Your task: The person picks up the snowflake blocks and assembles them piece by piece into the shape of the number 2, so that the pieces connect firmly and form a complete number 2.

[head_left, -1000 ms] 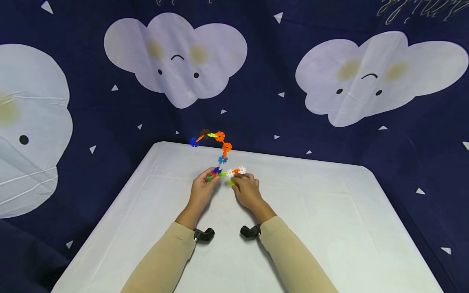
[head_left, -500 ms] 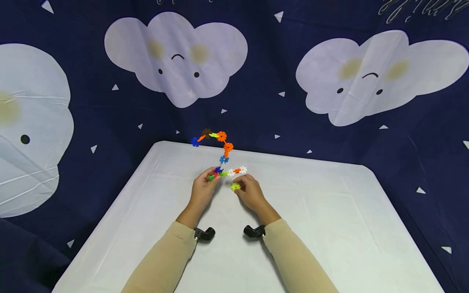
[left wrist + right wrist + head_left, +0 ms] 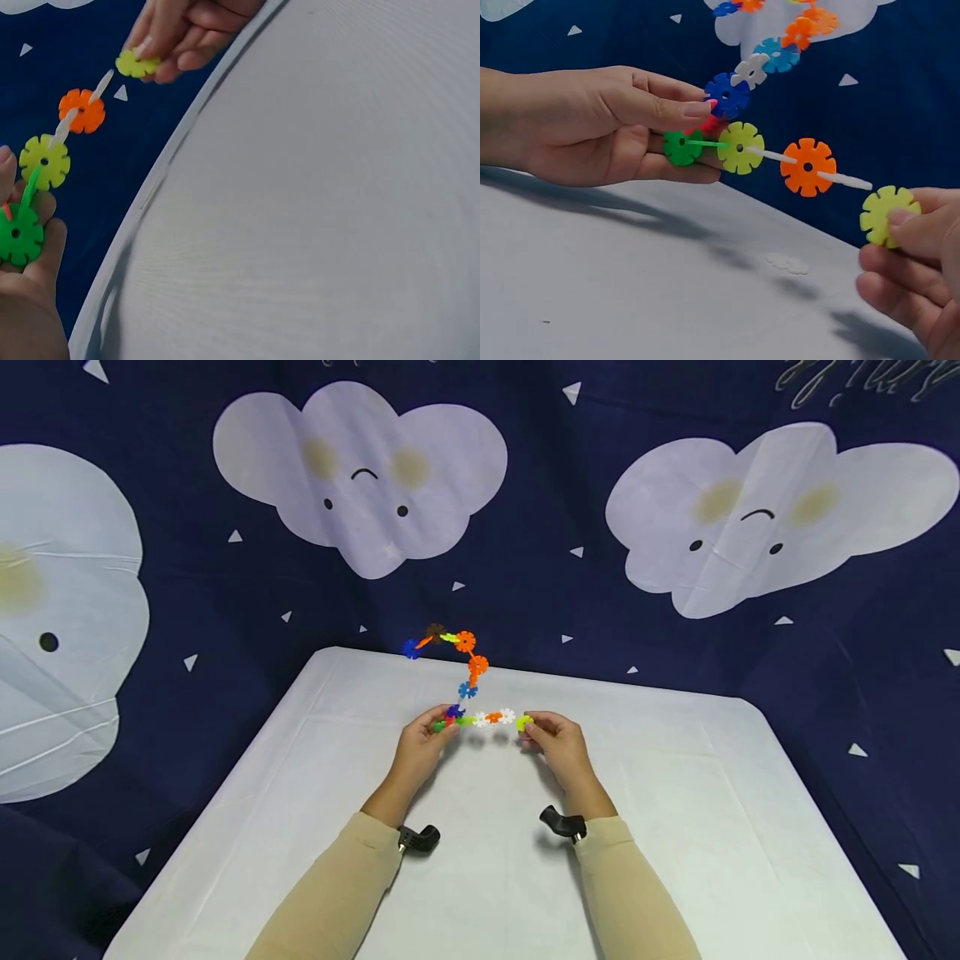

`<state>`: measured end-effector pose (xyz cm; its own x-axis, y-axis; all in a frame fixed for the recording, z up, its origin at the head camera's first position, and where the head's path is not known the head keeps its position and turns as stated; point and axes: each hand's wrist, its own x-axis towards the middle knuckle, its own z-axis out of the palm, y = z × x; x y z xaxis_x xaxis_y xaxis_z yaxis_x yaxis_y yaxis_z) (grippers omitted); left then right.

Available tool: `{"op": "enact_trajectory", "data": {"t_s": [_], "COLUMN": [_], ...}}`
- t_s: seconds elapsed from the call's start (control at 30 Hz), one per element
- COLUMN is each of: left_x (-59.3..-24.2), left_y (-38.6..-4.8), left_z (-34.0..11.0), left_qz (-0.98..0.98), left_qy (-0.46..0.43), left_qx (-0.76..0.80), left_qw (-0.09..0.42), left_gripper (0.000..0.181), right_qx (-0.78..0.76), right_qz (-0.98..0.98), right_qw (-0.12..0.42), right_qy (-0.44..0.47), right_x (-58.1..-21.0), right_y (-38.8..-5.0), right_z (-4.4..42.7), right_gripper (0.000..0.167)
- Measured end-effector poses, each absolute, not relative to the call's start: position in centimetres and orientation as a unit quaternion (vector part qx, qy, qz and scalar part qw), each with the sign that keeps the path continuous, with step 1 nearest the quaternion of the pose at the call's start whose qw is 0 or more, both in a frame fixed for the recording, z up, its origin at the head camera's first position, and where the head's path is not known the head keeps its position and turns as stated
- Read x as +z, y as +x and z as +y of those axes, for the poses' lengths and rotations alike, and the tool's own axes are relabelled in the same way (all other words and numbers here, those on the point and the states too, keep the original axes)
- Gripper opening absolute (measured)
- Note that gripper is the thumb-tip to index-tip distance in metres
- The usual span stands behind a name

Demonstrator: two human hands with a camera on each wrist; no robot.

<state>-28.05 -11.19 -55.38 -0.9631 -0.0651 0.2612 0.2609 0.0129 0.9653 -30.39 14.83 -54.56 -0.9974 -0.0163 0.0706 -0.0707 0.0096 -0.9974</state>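
A chain of notched plastic snowflake discs is held up above the table. My left hand (image 3: 420, 745) pinches it near the dark blue disc (image 3: 727, 94) and the green disc (image 3: 682, 148). From there one branch curves upward through light blue, orange, yellow-green and brown discs to a blue disc (image 3: 411, 649). The other branch runs right through a lime disc (image 3: 740, 148), a white one, an orange disc (image 3: 808, 167) and a white end disc (image 3: 845, 181). My right hand (image 3: 564, 745) pinches a yellow-green disc (image 3: 890, 216) by its edge, a small gap from that white end disc.
A white-covered table (image 3: 675, 827) lies beneath both hands. Behind it hangs a dark blue cloth (image 3: 540, 610) with clouds and small triangles. A flat white shape (image 3: 787, 262) shows on the tabletop under the chain. Black wrist cameras (image 3: 420, 839) sit at both cuffs.
My right hand has moved right and slightly up with the yellow-green disc, from below the chain to beside its white end. The chain in my left hand has shifted slightly right.
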Motion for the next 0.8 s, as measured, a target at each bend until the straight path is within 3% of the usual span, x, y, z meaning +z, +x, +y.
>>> {"op": "enact_trajectory", "data": {"t_s": [0.23,0.8], "left_x": [-55.25,-55.09], "left_y": [-27.97,-27.90], "left_z": [-11.05,-10.98], "left_qz": [-0.690,-0.695], "left_qy": [-0.100,-0.099], "left_qx": [-0.710,-0.706], "left_qw": [0.100,0.094], "left_gripper": [0.040,0.041], "right_qx": [0.700,0.723], "right_qz": [-0.709,-0.684], "right_qw": [0.064,0.061], "right_qy": [0.047,0.073], "right_x": [-54.22,-54.41], "right_y": [-30.21,-29.85], "right_z": [14.96,14.95], "right_gripper": [0.028,0.026]}}
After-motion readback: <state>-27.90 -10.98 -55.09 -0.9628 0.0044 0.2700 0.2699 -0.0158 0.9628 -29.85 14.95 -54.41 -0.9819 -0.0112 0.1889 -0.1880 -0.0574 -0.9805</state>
